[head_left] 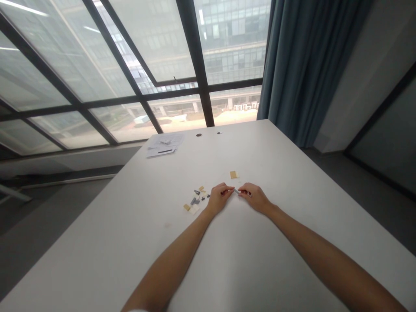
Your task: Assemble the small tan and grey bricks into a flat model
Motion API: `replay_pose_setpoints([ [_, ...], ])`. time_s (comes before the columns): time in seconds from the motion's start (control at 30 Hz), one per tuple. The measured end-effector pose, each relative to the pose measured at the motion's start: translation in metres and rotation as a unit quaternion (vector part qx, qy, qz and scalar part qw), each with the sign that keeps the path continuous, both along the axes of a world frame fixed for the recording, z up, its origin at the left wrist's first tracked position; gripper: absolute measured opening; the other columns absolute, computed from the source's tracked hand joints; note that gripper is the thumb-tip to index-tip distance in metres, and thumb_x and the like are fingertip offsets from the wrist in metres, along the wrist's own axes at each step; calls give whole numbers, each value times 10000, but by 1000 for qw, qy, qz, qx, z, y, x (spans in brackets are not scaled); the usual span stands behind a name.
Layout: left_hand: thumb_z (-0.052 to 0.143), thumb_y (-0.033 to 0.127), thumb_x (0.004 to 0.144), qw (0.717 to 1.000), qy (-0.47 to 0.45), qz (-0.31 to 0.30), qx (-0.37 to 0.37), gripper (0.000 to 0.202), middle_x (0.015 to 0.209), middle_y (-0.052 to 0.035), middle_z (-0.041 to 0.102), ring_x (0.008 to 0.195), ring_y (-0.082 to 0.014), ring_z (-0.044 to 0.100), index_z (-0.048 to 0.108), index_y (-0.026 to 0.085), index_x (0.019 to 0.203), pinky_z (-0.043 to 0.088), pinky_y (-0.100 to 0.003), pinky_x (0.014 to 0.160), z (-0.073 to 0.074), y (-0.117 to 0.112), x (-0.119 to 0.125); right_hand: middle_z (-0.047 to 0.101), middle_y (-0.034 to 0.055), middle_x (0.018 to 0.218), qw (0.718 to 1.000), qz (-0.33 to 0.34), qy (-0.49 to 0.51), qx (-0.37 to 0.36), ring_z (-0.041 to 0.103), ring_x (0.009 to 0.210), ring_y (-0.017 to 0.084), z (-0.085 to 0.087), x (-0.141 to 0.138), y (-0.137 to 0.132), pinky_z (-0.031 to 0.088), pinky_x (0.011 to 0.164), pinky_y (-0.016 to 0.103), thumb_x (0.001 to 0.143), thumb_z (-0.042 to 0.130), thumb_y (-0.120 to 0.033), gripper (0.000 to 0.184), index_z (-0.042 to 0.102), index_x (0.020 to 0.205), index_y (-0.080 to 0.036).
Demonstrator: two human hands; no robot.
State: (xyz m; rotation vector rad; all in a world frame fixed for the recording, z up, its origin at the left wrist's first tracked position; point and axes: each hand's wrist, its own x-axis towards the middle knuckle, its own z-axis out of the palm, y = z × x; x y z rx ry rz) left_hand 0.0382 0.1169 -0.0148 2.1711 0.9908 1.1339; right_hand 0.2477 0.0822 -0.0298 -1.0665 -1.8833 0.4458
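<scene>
Both my hands rest on the white table (247, 260), fingertips meeting. My left hand (219, 197) is curled in a pinch, and my right hand (255, 196) pinches too. Between the two sets of fingertips sits a tiny pale grey piece (236, 190); both hands grip it, but it is too small to name. Just left of my left hand lies a scatter of several small tan, grey and dark building pieces (196, 200). A single tan square piece (233, 174) lies a little beyond my hands.
Printed paper sheets (163, 145) lie at the table's far left corner. Two small dark round objects (199, 134) sit near the far edge. Beyond are large windows and a blue curtain (302, 65).
</scene>
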Motion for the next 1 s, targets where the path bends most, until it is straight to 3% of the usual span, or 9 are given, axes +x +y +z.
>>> replay_pose_setpoints([
  [0.47, 675, 281, 876, 1000, 3, -13, -9, 139, 652, 7, 533, 613, -110, 458, 778, 190, 900, 342, -237, 598, -2, 1, -1, 678, 45, 901, 999, 49, -6, 2, 578, 747, 160, -2, 0, 0, 486, 712, 300, 902, 647, -232, 280, 683, 1179, -232],
  [0.77, 677, 316, 872, 1000, -1, -7, -6, 162, 633, 13, 513, 593, -106, 445, 773, 186, 867, 340, -234, 586, 0, 0, 0, 674, 41, 903, 998, 62, -5, -8, 577, 747, 155, 3, -1, -2, 492, 724, 300, 879, 655, -205, 301, 685, 1176, -235],
  [1.0, 689, 254, 853, 1000, -1, -6, -2, 105, 626, 19, 509, 596, -103, 447, 765, 184, 837, 341, -233, 593, 1, -1, 0, 659, 34, 908, 998, 60, 2, -19, 573, 751, 153, 2, -1, -3, 487, 730, 299, 864, 682, -222, 286, 677, 1149, -229],
])
